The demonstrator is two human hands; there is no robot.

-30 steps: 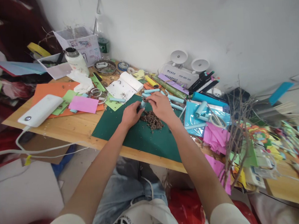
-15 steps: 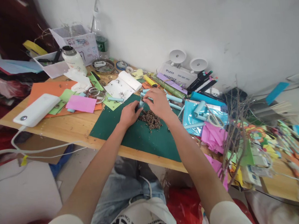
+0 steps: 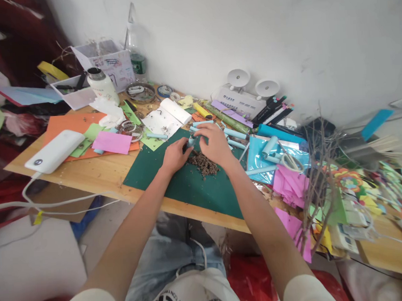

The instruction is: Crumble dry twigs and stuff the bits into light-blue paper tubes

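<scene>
My left hand [image 3: 175, 155] is closed around a short light-blue paper tube [image 3: 191, 141], held upright just above the cutting mat. Beside and over the tube's top is my right hand [image 3: 214, 143], its thumb and fingers apart, with nothing visible between them. Below both hands, a heap of brown crumbly bits [image 3: 207, 166] lies on the dark green mat [image 3: 196, 193]. More light-blue paper tubes [image 3: 235, 133] lie behind and to the right of my right hand.
White paper roll [image 3: 175, 110], pink paper [image 3: 112, 142] and a white power bank [image 3: 55, 151] lie left. An open bottle [image 3: 101, 84] stands behind them. On the right are a blue plastic packet [image 3: 260, 158], crumpled pink paper [image 3: 290, 185] and upright dry twigs [image 3: 318, 175].
My right hand's fingers have spread and drawn slightly away from the tube's top. My left hand still holds the tube. The view has shifted slightly.
</scene>
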